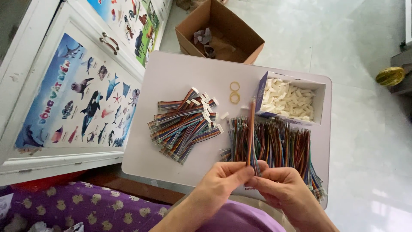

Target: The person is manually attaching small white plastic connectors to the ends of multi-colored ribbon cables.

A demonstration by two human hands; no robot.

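My left hand (223,180) and my right hand (281,184) meet at the near edge of a small white table (171,77). Together they pinch the lower end of one flat multicoloured ribbon cable (251,129), which stands upright with its tip by a white box. Under and behind the cable lies a loose heap of coloured wires (283,144). To the left sits a fanned pile of finished cables with white connectors (184,122).
An open white box of small white plastic connectors (289,99) sits at the table's far right. Two yellow rubber bands (234,92) lie beside it. A brown cardboard box (221,32) stands on the tiled floor beyond. A white cabinet with animal posters (81,94) stands on the left.
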